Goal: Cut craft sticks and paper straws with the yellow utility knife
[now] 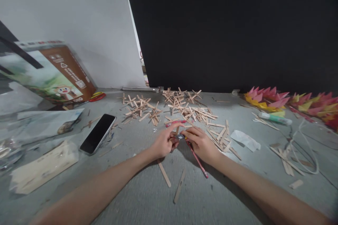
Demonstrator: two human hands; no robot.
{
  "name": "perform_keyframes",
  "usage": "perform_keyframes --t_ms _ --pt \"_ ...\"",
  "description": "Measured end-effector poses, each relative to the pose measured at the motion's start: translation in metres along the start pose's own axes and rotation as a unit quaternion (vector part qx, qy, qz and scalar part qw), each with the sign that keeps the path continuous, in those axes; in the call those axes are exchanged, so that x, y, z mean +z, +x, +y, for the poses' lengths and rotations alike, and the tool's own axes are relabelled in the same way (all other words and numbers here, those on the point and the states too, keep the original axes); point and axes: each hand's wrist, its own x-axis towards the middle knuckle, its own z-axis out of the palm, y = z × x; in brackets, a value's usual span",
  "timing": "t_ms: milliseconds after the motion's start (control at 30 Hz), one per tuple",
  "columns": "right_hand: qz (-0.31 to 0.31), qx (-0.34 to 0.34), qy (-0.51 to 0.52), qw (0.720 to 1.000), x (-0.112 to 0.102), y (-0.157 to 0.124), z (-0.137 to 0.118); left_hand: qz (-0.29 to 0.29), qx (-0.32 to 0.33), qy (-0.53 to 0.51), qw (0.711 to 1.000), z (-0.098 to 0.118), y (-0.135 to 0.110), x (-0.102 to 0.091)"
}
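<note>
Wooden stick (177, 130), partly hidden, between the hands, in from far edge of table (132, 197) | left hand (163, 143): index finger stretched out, others curled; grip on it cannot be told | right hand (202, 144): fingers bunched beside small grey piece (180, 136), clamping unclear | red pencil (196, 160) slants out under right hand | stick pile (178, 102) near that edge

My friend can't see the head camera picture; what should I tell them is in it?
A person's left hand and right hand are close together over a gray table, handling something too small to make out. Crossed wooden sticks lie piled beyond; a phone lies left, pink paper crafts right.
</note>
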Motion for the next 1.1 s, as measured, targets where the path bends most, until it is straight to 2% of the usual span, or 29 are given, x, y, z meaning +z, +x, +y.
perform_keyframes --t_ms 200,433,600,833,967,1100 --pt "0.023 0.030 0.003 0.999 0.0010 -0.0002 0.0032 0.031 0.009 -0.023 0.999 -0.0041 0.0013 -0.0018" --pt "0.004 0.000 -0.010 1.000 0.0008 -0.0015 0.0020 -0.007 0.011 0.009 1.000 -0.0025 0.0008 -0.0011" --pt "0.002 -0.003 -0.011 1.000 0.0005 -0.0004 0.0010 -0.004 0.010 -0.014 1.000 -0.0015 0.0009 -0.0006" --pt "0.018 0.021 -0.026 0.999 0.0014 0.0001 0.0023 0.056 0.000 -0.058 0.997 0.0000 0.0019 -0.0013" --pt "0.015 0.034 -0.030 0.999 -0.0008 0.0004 0.0012 0.062 0.003 -0.056 0.997 0.0007 0.0019 -0.0008" --pt "0.039 0.044 -0.015 0.998 -0.0025 -0.0001 -0.0001 0.086 -0.005 -0.063 0.994 0.0021 0.0018 -0.0003"
